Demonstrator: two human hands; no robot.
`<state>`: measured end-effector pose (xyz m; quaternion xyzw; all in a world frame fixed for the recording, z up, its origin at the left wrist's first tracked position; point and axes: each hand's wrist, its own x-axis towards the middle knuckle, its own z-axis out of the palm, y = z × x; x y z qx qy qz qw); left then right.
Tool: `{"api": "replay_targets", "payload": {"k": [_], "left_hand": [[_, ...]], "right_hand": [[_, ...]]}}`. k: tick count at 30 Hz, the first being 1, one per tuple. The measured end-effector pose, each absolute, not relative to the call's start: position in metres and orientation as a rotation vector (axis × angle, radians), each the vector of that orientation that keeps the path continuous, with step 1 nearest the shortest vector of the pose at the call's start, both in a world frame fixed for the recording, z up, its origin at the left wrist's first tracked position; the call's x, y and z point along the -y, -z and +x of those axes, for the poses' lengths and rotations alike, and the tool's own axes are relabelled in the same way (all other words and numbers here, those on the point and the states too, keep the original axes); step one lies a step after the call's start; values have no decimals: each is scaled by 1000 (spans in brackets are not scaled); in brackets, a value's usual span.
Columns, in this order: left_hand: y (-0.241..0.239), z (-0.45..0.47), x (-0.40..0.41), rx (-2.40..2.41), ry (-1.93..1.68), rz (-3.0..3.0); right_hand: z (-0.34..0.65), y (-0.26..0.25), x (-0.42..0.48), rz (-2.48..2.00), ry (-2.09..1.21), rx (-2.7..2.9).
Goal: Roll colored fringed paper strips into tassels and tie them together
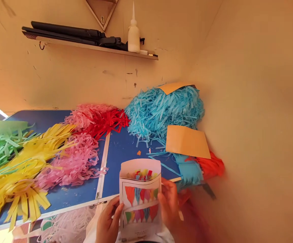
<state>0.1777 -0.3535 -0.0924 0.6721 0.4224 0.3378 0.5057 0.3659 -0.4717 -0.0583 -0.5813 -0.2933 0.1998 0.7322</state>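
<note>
Between my two hands, at the front edge of the blue table, is an upright white paper packet (140, 224) printed with rows of colourful tassel bunting. Its top gapes, and bits of coloured tissue show inside. My left hand (109, 217) grips the packet's left edge, thumb on the front. My right hand (169, 204) holds its right edge, fingers partly behind it. Just beyond lies the blue tabletop (121, 148). A bundle of light blue fringe (190, 172) and some red-orange tissue (212, 165) sit to the right of my right hand.
A big light blue fringe heap (164, 108) rests against the wall, with orange cards (187, 140) nearby. Red (108, 119), pink (70, 162), yellow (32, 148) and green (3, 145) fringe spreads leftward. The wall shelf (85, 46) carries a white nozzle bottle (133, 37) and a black hair straightener (67, 31).
</note>
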Motion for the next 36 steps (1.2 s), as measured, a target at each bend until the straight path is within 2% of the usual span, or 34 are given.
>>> {"api": "replay_targets", "payload": {"k": [4,11,16,22,33,36], "left_hand": [[85,181,354,-908,-847,1554],[47,201,320,-700,-845,1273],[48,206,321,-683,-928,1185],[51,193,315,-617,-911,1433],[47,183,295,-626,-852,1559],[37,188,288,-653,-897,1620]], "right_hand": [[379,46,455,-1314,-373,640],[376,54,452,-1253,-471,701],[393,54,456,-1275,-527,873],[404,59,453,-1187,-641,990],[408,61,453,-1463,-508,1118],[411,50,448,-1392,-513,1169]]}}
